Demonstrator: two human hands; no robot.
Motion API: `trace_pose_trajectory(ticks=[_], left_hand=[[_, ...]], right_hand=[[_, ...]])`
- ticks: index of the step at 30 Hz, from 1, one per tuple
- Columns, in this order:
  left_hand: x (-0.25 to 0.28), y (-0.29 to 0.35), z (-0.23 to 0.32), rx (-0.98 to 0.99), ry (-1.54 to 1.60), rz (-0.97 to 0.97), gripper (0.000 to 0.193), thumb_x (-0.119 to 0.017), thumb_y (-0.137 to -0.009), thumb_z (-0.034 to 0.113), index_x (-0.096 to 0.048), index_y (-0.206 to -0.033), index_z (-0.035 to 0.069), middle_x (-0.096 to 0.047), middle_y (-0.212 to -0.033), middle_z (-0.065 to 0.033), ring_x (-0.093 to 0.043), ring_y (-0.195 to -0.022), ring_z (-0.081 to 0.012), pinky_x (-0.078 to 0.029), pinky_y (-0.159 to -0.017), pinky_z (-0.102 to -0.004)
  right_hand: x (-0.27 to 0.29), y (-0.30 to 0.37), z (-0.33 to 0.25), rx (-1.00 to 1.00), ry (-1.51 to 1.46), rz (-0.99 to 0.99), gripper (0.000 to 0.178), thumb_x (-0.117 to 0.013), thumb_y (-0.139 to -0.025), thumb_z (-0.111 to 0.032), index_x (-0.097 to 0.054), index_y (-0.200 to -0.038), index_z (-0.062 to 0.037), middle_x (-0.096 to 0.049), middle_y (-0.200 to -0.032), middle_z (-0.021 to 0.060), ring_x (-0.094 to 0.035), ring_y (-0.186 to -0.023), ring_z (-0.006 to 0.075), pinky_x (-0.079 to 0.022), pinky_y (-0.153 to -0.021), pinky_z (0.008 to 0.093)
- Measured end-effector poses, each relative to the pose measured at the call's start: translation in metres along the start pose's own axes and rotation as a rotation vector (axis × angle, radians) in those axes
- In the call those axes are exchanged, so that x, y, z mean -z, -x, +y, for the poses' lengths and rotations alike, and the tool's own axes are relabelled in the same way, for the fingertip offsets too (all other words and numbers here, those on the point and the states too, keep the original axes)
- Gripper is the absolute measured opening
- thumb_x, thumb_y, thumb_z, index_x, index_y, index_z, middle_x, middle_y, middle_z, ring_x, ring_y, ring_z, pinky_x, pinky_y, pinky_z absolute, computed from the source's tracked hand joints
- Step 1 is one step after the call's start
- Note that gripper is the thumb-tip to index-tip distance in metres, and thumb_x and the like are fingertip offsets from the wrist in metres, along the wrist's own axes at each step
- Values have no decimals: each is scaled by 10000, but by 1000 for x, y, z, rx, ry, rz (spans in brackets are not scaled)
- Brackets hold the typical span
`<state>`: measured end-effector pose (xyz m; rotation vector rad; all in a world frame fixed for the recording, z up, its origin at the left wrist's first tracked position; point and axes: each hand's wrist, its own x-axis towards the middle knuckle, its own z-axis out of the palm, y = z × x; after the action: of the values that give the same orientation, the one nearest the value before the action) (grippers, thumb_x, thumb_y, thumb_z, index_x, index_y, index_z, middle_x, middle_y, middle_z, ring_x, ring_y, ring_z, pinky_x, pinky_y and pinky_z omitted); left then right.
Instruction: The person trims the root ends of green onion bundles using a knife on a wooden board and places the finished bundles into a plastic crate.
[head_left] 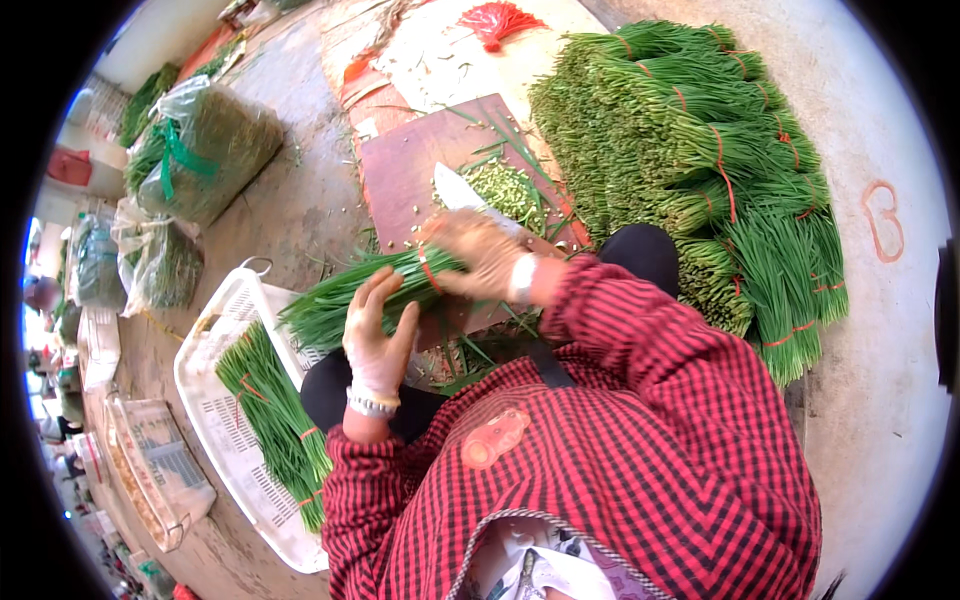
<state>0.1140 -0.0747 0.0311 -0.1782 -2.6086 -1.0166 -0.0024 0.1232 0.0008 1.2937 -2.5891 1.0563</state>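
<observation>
A bundle of green chives (pixel 345 300) lies across the front of a reddish-brown cutting board (pixel 400 170), with a red band around its right part. My right hand (pixel 478 255), in a thin pale glove, is closed over the banded end. Against the bundle's near side rests my left hand (pixel 375 345), also gloved, its fingers apart and thumb spread. Just beyond my right hand, a knife (pixel 465 192) lies on the board, its wide blade pointing away and its handle partly behind my wrist. Trimmed stalk ends (pixel 508 190) are heaped beside the blade.
To the right stands a tall stack of banded chive bundles (pixel 690 140). A white plastic basket (pixel 225 425) at my left holds more bundles. Red bands (pixel 498 20) lie in a pile at the far side. Filled plastic bags (pixel 215 150) and a clear bin (pixel 165 480) stand farther left.
</observation>
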Motion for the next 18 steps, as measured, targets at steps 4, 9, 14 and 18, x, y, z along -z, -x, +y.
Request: trace_pose_trajectory(ticks=[4,9,14,18], left_hand=[[-24,-42,-13,-126,-309,-246,839,-829,-669,348,-484,-1363,29,-488,-1399,-214,-492,-1264,-380,-402,-1055,-443],[-74,-77,-2,-224,-479,-455,1168,-866,-564,450,-295,-1487,19,-431,-1451,-240,-486,-1278,-396,-404,-1057,-450],[-84,-95,2,15,-485,-674,1081,-848,-560,476,-374,-1445,77,-562,-1308,-185,-579,-1150,-346,-452,-970,-457],[-84,-89,-3,121,-516,-463,917,-832,-579,504,-499,-1328,94,-625,-1136,-147,-588,-1081,-333,-453,-931,-457]], right_hand=[[53,55,40,-545,34,116,459,-672,-810,-288,-586,-1190,-44,-631,-1127,174,-619,-1057,307,-482,-930,398],[34,79,52,-630,250,-308,431,-629,-824,-343,-574,-1142,-58,-599,-1124,173,-607,-1086,316,-492,-884,446],[22,55,76,-792,-2,-356,380,-642,-788,-304,-602,-1044,-27,-678,-975,177,-663,-945,338,-508,-851,419],[43,50,74,-1077,-732,-511,365,-652,-771,-342,-621,-984,-48,-682,-905,172,-659,-887,345,-497,-816,426]])
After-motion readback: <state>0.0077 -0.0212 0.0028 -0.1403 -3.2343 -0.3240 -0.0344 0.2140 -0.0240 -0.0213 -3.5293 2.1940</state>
